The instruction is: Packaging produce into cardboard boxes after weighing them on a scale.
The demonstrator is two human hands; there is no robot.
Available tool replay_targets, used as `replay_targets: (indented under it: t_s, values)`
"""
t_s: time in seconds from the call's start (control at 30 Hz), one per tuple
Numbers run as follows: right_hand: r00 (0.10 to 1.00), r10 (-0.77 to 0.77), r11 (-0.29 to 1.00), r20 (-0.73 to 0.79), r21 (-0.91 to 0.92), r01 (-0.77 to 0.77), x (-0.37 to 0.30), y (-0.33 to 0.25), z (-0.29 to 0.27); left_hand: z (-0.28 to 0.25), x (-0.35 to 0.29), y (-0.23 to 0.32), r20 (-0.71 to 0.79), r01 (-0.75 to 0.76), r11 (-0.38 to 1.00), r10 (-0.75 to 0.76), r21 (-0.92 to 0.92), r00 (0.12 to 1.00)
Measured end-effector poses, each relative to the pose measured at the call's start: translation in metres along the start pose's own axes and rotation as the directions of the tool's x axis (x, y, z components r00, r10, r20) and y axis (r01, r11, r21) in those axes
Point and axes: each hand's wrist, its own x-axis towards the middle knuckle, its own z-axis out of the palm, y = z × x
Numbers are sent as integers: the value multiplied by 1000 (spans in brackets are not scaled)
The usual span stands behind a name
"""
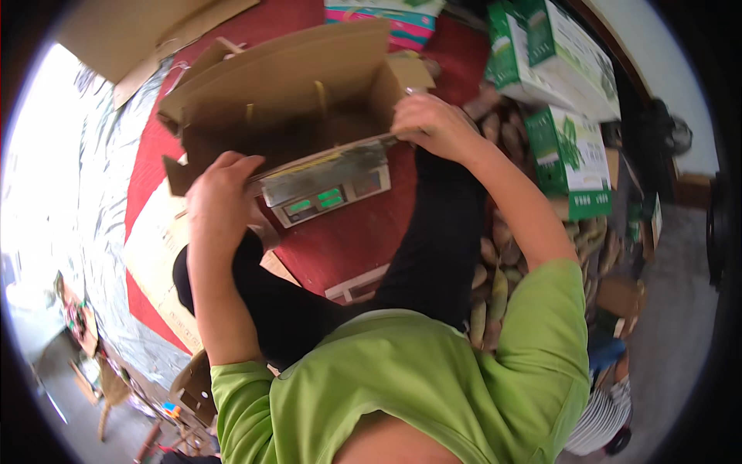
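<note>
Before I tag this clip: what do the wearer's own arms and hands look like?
Plain lime-green short sleeves, loose, ending around the elbows. Forearms bare below that. Left hand and right hand ungloved. No watch or cable shows at either wrist; too blurred to rule out rings.

Glare bleaches the far left, the cardboard box (pixel 290 108) is shadowed inside, and rim edges bend.
</note>
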Motion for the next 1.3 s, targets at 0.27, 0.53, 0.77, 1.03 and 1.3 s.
replay_targets:
  t_s: [0.27,0.53,0.77,1.03,1.3]
  values:
    - [875,323,946,-359,127,-297,-79,5,-20,9,5,0,111,-40,999,39,8,993]
    - [407,858,489,-315,256,-834,-274,-12,44,16,4,10,110,-21,996,12,85,994]
    - [231,970,235,80,-42,-971,-401,-79,169,35,9,-5,98,-51,997,45,55,994]
    - [-326,935,-343,-139,-118,-932,-482,-95,151,33,6,0,163,2,998,-12,59,986]
    - [-591,795,-582,136,-103,-806,-504,-86,165,35,-4,9,75,-1,1000,2,-13,997]
